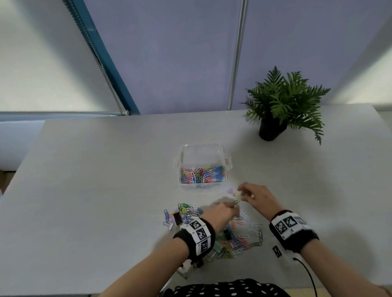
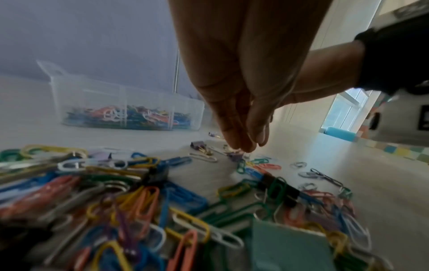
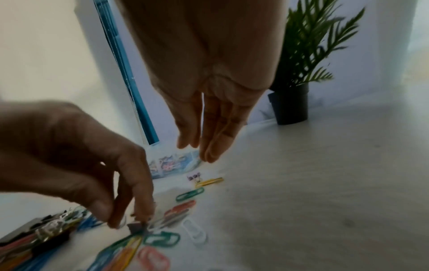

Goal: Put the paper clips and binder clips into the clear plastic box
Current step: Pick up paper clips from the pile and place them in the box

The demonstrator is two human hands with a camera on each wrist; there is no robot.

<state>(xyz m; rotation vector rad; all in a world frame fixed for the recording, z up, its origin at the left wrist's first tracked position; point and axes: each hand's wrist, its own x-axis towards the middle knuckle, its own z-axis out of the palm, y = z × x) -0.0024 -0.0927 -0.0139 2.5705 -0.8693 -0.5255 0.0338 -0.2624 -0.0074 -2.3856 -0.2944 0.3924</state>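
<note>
The clear plastic box (image 1: 227, 157) stands mid-table with a layer of coloured paper clips inside; it also shows as the box (image 2: 92, 95) in the left wrist view. A pile of paper clips and binder clips (image 1: 238, 238) (image 2: 139, 201) lies nearer me. My left hand (image 1: 226, 208) (image 2: 246, 144) (image 3: 130, 218) reaches down at the pile's far edge, its bunched fingertips pinching a small purple binder clip (image 2: 234, 156) that lies on the table. My right hand (image 1: 243, 192) (image 3: 199, 148) hovers with straight fingers, empty, above a yellow clip (image 3: 209, 181) and another tiny purple binder clip (image 3: 194, 177).
A potted fern (image 1: 278, 105) in a black pot stands at the back right of the grey table (image 1: 92, 196). Loose clips trail between the pile and the box. A black cable (image 1: 308, 275) hangs off my right wrist at the table's near edge.
</note>
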